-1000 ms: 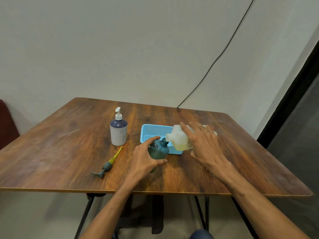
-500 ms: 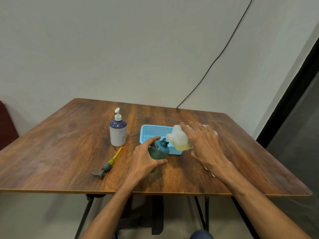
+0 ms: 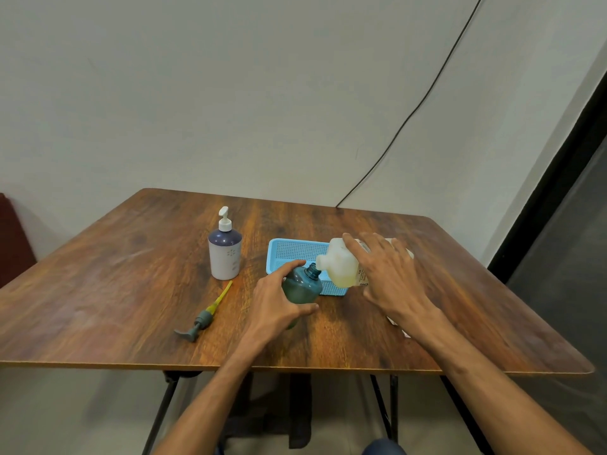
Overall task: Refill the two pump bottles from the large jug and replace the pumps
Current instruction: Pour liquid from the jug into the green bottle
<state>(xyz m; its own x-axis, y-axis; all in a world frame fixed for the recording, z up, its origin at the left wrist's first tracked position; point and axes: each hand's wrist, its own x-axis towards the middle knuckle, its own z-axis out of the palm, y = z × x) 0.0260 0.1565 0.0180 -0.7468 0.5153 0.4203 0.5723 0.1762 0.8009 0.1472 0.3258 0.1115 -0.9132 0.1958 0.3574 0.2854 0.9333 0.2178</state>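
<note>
Your left hand point(image 3: 276, 307) grips teal bottle point(image 3: 302, 287) — likely light, tippy; right hand point(image 3: 391, 277) clasps tilted jug point(image 3: 340, 267), probably heavy — hold mid-body.

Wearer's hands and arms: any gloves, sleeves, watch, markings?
Nothing worn that shows. The left hand and right hand are ungloved, with no rings, watch or bands visible. The left forearm and right forearm are bare down to the frame's bottom edge; no sleeves or markings.
</note>
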